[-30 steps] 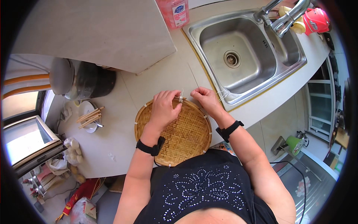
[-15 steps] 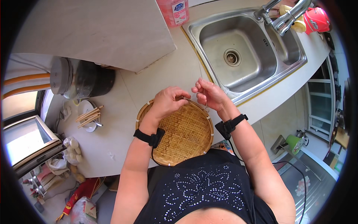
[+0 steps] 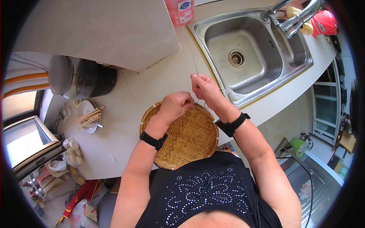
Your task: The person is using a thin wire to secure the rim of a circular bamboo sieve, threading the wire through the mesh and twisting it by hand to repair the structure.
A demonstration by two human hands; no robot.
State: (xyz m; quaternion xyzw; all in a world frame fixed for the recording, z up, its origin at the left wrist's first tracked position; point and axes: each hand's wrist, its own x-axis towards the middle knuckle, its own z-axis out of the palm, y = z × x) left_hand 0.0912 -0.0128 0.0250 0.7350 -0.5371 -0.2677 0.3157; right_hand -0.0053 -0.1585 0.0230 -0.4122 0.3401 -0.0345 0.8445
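A round, shallow woven bamboo basket point(image 3: 186, 136), its rim bound with white ties, sits on the counter against my body. My left hand point(image 3: 174, 108) is closed in a pinch at its far rim; whatever lies between the fingertips is too small to make out. Just beyond that rim, my right hand point(image 3: 206, 89) is closed with thumb and finger pressed together on a thin string. One length of the string rises from these fingertips, and loose white loops of string point(image 3: 227, 91) lie by the sink's near corner.
A steel double sink point(image 3: 243, 57) with a faucet point(image 3: 300, 21) lies at the far right. A pink soap bottle point(image 3: 181, 11) stands at its left corner. Plates point(image 3: 86, 110) with wooden sticks and a dark pot point(image 3: 95, 79) are on the left. A white cabinet point(image 3: 106, 30) juts over the counter.
My right hand has turned over and risen slightly up and left, its fingers closing more tightly. The string's loops now lie by the sink corner. My left hand stays at the rim.
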